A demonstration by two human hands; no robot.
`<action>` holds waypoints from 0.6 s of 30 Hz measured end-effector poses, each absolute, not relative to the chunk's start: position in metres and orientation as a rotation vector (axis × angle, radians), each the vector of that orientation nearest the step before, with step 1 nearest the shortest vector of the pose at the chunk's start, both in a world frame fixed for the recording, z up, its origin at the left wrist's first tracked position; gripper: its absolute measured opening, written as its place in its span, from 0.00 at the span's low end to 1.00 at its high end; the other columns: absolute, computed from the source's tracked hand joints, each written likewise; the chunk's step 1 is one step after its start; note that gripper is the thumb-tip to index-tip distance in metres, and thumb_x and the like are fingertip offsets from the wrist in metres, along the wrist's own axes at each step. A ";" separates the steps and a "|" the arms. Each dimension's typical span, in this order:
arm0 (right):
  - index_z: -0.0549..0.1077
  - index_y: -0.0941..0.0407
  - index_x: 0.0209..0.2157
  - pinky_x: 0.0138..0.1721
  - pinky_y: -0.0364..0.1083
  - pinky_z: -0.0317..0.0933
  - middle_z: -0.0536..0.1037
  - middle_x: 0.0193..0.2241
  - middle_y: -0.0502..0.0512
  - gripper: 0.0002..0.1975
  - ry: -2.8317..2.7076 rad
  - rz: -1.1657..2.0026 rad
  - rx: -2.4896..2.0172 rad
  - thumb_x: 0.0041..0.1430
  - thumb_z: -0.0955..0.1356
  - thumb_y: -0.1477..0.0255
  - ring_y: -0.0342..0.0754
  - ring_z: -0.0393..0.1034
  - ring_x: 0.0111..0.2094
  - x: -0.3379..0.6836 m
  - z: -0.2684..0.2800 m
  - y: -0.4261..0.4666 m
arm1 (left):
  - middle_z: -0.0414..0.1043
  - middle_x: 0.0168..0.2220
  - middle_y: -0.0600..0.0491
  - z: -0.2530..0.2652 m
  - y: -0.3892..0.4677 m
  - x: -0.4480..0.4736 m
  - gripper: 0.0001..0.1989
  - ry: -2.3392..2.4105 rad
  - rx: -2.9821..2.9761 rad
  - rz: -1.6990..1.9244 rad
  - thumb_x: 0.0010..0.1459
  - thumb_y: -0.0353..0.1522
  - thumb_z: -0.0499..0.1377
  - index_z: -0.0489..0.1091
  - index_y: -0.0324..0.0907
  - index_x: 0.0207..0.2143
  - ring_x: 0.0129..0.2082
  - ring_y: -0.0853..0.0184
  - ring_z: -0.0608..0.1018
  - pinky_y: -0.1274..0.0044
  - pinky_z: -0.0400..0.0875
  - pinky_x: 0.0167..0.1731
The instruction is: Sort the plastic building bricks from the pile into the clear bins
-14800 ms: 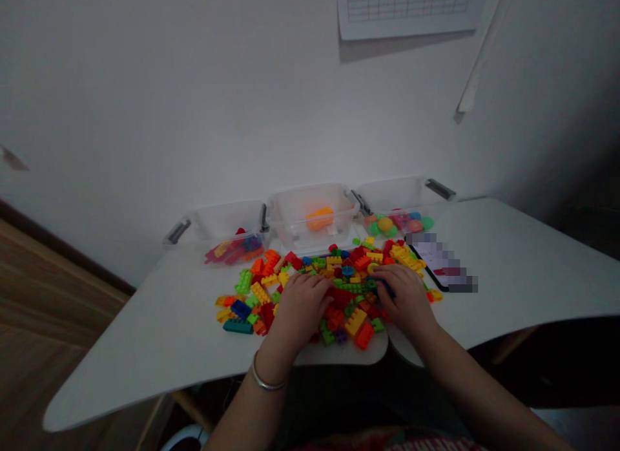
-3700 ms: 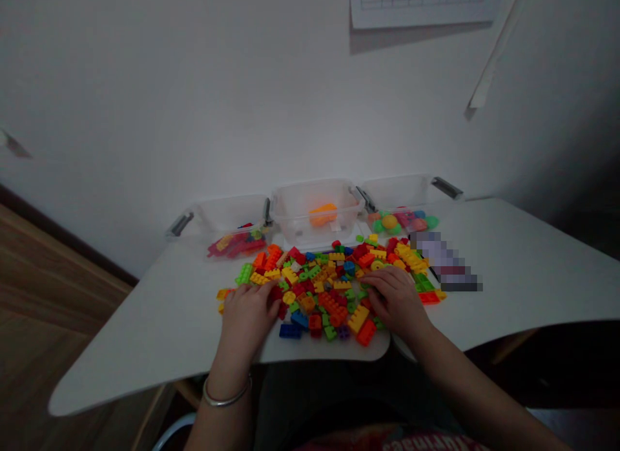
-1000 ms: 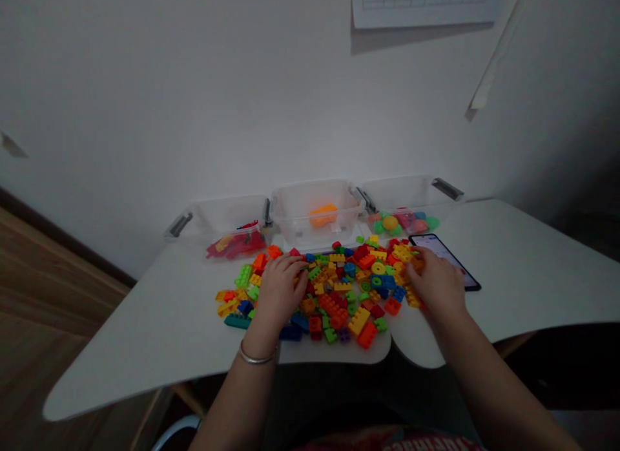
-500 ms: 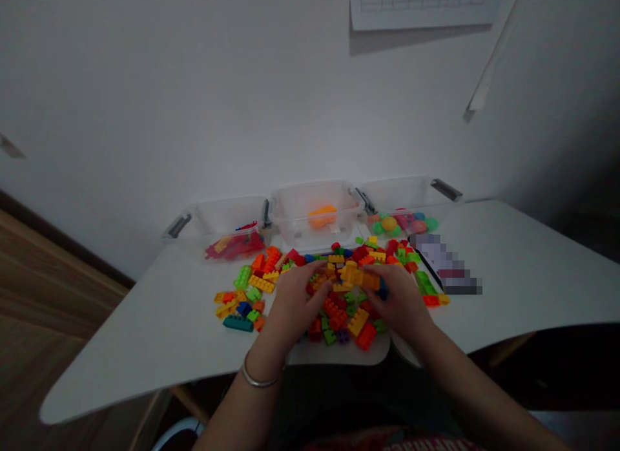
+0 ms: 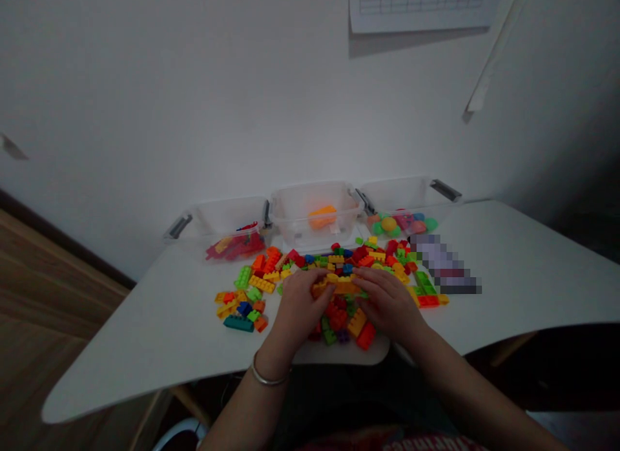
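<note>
Looks like a home or a playroom, hard to tell which. Furnished with a pale, curved-edged surface (image 5: 121,335), set close to a plain white wall (image 5: 169,102). Strewn with bright toy bricks (image 5: 336,315), backed by clear bins (image 5: 290,212) of coloured toys (image 5: 387,225), with a phone (image 5: 445,267) alongside. Hung above with a gridded sheet (image 5: 421,5). Bordered at far left by brown wood (image 5: 43,322), possibly flooring. Dimly lit.

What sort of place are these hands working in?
Likely an indoor play area: colourful toy bricks spread over a white table, with clear plastic bins behind them. Home or classroom, I can't tell.
</note>
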State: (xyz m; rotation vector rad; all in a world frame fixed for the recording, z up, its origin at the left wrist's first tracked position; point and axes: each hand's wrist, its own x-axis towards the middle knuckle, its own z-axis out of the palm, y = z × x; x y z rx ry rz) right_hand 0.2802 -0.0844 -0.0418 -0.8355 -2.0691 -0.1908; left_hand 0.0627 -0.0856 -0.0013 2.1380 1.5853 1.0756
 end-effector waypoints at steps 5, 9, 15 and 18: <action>0.69 0.53 0.54 0.50 0.59 0.68 0.76 0.50 0.62 0.19 -1.956 -0.149 -0.986 0.61 0.65 0.73 0.55 0.71 0.51 0.290 -0.047 -0.083 | 0.76 0.37 0.50 -0.005 -0.072 0.038 0.13 1.493 1.740 1.285 0.56 0.39 0.58 0.71 0.44 0.41 0.37 0.63 0.78 0.71 0.74 0.37; 0.71 0.53 0.51 0.50 0.58 0.67 0.77 0.49 0.60 0.16 -1.961 -0.114 -1.023 0.61 0.65 0.74 0.55 0.71 0.50 0.291 -0.050 -0.083 | 0.76 0.38 0.50 -0.003 -0.062 0.018 0.16 1.410 1.493 1.498 0.56 0.42 0.58 0.69 0.43 0.43 0.36 0.65 0.79 0.75 0.75 0.35; 0.71 0.53 0.48 0.49 0.57 0.66 0.77 0.46 0.59 0.15 -1.962 -0.122 -0.996 0.60 0.64 0.76 0.54 0.71 0.49 0.291 -0.052 -0.083 | 0.74 0.39 0.51 0.012 -0.049 -0.009 0.18 1.482 1.298 1.737 0.54 0.41 0.60 0.67 0.43 0.45 0.35 0.66 0.78 0.77 0.76 0.31; 0.71 0.54 0.47 0.49 0.57 0.66 0.77 0.46 0.59 0.15 -1.959 -0.103 -0.997 0.59 0.65 0.77 0.54 0.70 0.49 0.291 -0.053 -0.083 | 0.72 0.44 0.49 0.024 -0.037 -0.026 0.16 1.527 1.299 1.978 0.54 0.37 0.59 0.65 0.43 0.45 0.38 0.68 0.77 0.77 0.75 0.36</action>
